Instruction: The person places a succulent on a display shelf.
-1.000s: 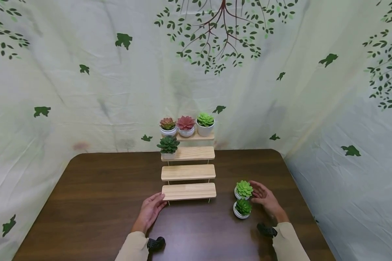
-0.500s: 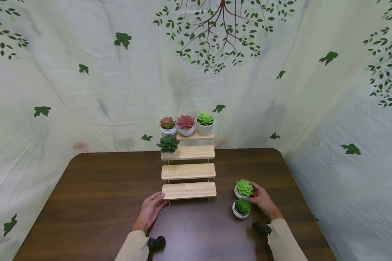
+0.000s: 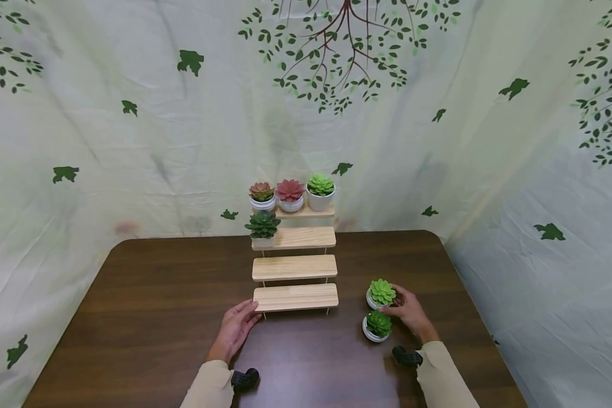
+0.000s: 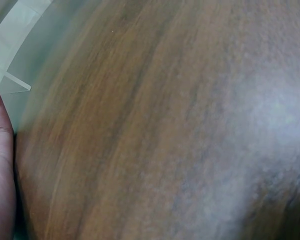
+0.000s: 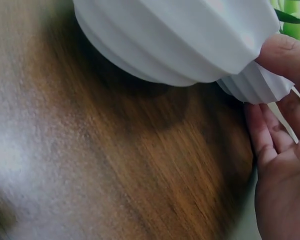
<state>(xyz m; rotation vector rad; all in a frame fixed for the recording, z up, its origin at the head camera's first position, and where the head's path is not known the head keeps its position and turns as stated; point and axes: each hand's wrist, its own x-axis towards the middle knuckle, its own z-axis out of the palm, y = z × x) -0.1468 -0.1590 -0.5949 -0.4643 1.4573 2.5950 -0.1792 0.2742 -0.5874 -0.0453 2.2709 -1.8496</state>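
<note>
A tiered wooden plant stand stands on the brown table. My left hand holds the left corner of its lowest step; in the left wrist view only the edge of that hand shows. At the right, a light-green succulent in a white pot sits just behind a darker green potted succulent. My right hand grips the rear, light-green one from its right side. The right wrist view shows the thumb in front of its ribbed white pot and fingers behind it. The nearer pot partly covers it.
On the top step stand a reddish-green succulent, a red succulent and a bright green succulent. A dark green succulent is at the left of the second step. A leaf-printed cloth hangs behind the table.
My right hand has moved slightly left, and its fingers and thumb have closed round the rear light-green succulent's pot. My left hand stays at the stand's lowest step.
</note>
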